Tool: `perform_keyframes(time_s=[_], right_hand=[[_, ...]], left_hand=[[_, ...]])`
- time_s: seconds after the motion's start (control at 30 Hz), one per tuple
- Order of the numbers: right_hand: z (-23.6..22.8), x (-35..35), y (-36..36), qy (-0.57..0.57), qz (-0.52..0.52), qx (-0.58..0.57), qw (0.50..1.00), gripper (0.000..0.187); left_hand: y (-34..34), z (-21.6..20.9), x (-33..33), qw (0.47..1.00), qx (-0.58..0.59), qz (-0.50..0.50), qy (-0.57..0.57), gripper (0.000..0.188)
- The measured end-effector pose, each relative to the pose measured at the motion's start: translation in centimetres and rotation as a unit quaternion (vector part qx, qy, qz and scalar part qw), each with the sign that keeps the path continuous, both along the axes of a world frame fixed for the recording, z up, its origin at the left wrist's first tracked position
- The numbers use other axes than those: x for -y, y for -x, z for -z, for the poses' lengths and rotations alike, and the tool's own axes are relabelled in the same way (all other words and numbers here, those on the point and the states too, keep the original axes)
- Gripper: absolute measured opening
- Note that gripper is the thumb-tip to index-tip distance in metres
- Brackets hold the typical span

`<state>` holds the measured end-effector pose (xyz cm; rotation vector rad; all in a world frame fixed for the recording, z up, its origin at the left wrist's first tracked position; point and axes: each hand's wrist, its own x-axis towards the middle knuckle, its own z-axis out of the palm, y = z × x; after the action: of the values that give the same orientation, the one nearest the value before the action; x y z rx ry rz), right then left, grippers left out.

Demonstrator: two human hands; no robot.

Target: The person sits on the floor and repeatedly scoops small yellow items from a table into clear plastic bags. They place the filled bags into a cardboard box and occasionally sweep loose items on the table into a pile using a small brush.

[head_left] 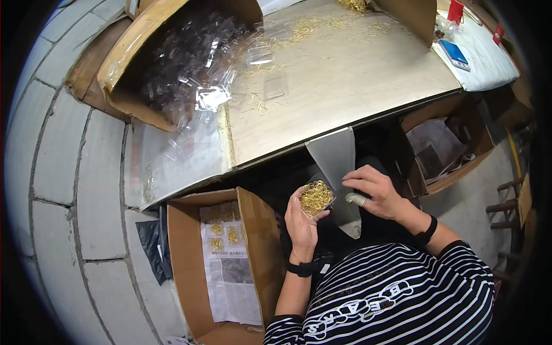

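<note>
Held in my left hand (300, 227) is a small clear plastic box heaped with thin, bent gold wire pieces (316, 199). My fingers and thumb wrap its sides, and the box is in front of my body, below the table's edge. To its right, my right hand (379, 192) hovers apart from it with fingers stretched and nothing visible in them. A pale cover is wrapped around that thumb (356, 199). Below and left, an open cardboard box (261, 247) holds several filled small boxes (233, 234) on a printed sheet.
Loose gold wires (310, 26) lie scattered across the pale table (339, 86). A tipped cardboard carton (118, 54) spills clear plastic cases (184, 69) onto its left side. At the right sit a blue-topped scale (454, 53) and, lower, a carton with papers (460, 164).
</note>
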<state>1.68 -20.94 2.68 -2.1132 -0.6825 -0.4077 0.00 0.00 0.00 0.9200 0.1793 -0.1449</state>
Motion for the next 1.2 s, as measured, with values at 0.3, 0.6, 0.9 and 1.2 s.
perform_keyframes(time_s=[0.3, 0.6, 0.9, 1.2], right_hand=[[0.2, -1.9, 0.1, 0.122, -0.077, 0.111, 0.983, 0.029], [0.3, -2.0, 0.0, 0.148, -0.134, 0.073, 0.977, 0.022], [-2.0, -2.3, -1.5, 0.096, -0.053, 0.041, 0.993, 0.026], [0.0, -3.2, -1.1, 0.132, -0.084, 0.014, 0.988, 0.032]], left_hand=[[0.0, 0.5, 0.3, 1.000, -0.018, 0.014, -0.014, 0.039], [0.0, 1.2, 0.4, 0.996, -0.070, 0.051, -0.013, 0.022], [0.0, 0.8, 0.6, 0.993, -0.079, 0.078, -0.031, 0.023], [-0.1, 1.2, 0.4, 0.996, -0.062, 0.055, -0.011, 0.028]])
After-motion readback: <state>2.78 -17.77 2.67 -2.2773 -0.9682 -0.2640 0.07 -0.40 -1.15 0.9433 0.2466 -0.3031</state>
